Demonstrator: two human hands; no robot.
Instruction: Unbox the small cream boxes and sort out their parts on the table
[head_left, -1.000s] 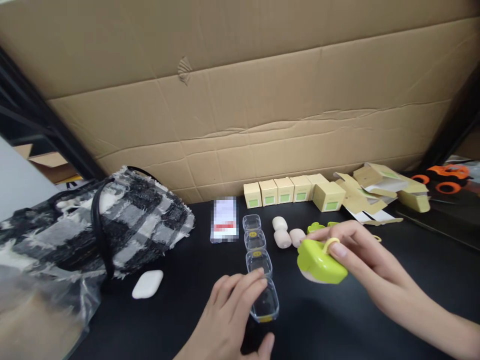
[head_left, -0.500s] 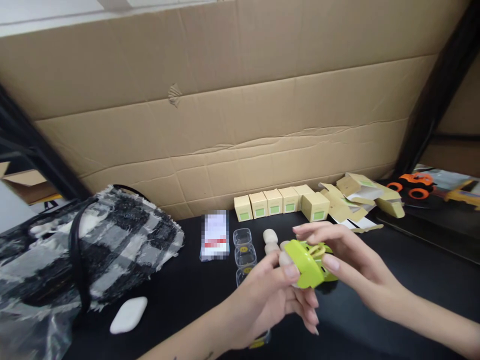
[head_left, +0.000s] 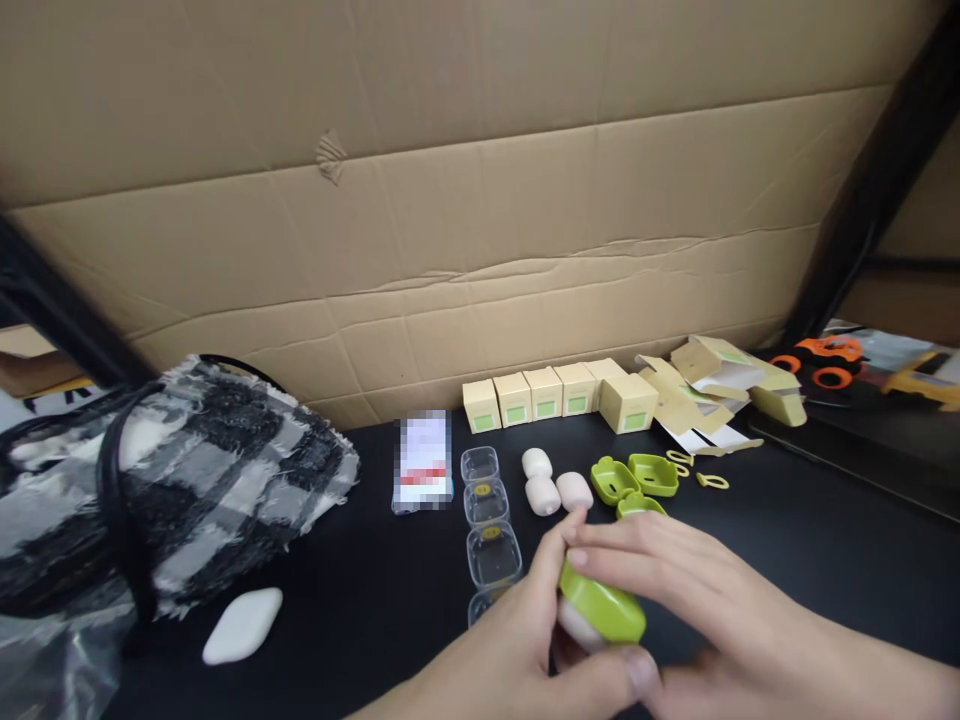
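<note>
Low in the middle of the view, both my hands close around a lime-green case [head_left: 604, 607] with a pale pink piece showing under it. My left hand [head_left: 525, 660] grips it from below and the left, thumb along its front. My right hand [head_left: 675, 590] presses on it from above with its fingers laid over the top. Just beyond lie a row of clear plastic boxes [head_left: 487, 520], three pale pink pieces [head_left: 551, 485] and open green case halves [head_left: 637, 478] on the black table [head_left: 360, 620].
A black-and-white woven bag [head_left: 195, 480] fills the left. A white oval case [head_left: 242, 625] lies near it. Small tan boxes [head_left: 555, 392] line the cardboard wall [head_left: 480, 200], with torn-open cartons [head_left: 720, 385] at right. An orange toy vehicle [head_left: 825, 360] sits far right.
The green case has come down from mid-air to just above the table. My left hand left the clear box and now grips the case with the right. The view has shifted.
</note>
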